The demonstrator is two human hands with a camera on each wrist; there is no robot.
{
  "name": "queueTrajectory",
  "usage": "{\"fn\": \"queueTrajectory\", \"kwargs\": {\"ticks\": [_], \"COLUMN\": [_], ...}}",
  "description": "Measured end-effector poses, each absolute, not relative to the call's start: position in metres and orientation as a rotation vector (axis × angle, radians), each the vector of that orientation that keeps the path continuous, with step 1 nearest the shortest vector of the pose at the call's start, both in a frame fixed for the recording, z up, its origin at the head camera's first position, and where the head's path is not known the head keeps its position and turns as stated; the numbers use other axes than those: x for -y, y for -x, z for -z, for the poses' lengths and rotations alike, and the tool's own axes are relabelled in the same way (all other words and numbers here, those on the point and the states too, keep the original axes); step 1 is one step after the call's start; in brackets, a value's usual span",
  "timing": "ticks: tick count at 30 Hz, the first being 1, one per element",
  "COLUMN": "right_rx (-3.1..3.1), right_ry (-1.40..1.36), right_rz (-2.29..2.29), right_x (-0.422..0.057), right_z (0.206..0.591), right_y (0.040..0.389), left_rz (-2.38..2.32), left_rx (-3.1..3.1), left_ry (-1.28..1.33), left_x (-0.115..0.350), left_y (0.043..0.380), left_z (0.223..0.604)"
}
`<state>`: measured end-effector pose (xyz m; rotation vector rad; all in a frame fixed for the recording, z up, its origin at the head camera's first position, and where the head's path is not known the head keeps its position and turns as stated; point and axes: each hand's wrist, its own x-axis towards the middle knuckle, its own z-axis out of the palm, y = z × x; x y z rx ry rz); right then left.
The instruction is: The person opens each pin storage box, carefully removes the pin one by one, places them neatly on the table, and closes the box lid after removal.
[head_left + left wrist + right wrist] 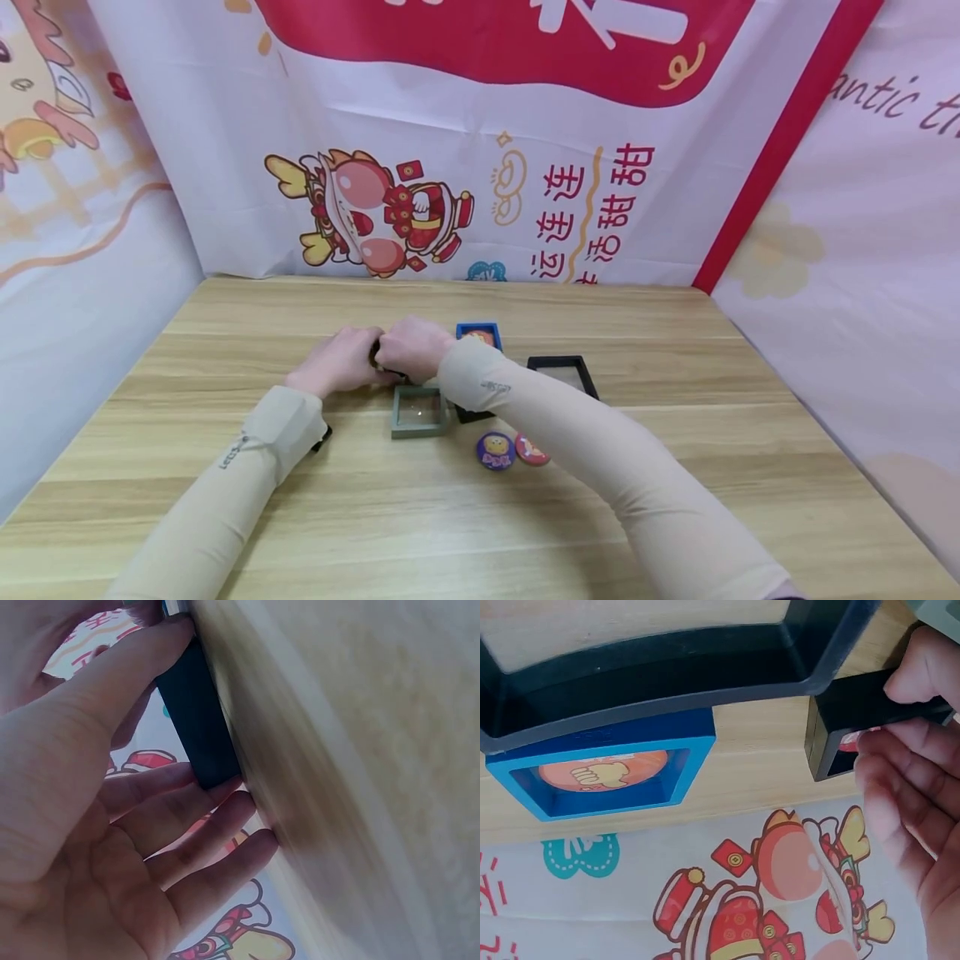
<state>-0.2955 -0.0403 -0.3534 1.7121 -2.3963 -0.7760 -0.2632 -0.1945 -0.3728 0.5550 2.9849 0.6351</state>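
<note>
Both hands meet at a small black frame [855, 697] toward the back of the table. My left hand [343, 360] grips it between thumb and fingertips, as the left wrist view shows. Over the frame's opening, the fingers of my right hand [415, 348] curl while the thumb presses its upper side. Part of a red round badge [849, 741] shows inside it, mostly covered by those fingers. A grey-green square frame [418, 432] lies just in front of the hands.
Right of the hands sits a blue frame [499, 340] holding an orange badge [604, 771]. A black frame [468, 415] is partly under the right forearm, another black frame [588, 383] beyond it. A purple badge [496, 451] and a red badge [531, 450] lie nearer.
</note>
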Motion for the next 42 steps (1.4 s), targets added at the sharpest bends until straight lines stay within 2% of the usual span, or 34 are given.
{"fn": "queueTrajectory", "kwargs": {"ticks": [22, 42], "right_rx": [2.308, 2.384], "right_ry": [-1.629, -1.696], "right_rz": [0.857, 0.724], "right_x": [0.046, 0.048], "right_z": [0.357, 0.359], "right_y": [0.288, 0.285], "left_rz": [-0.591, -0.561], "left_rx": [-3.032, -3.015], "left_ry": [-0.652, -0.663], "left_x": [0.194, 0.196], "left_y": [0.265, 0.263], "left_z": [0.373, 0.37]}}
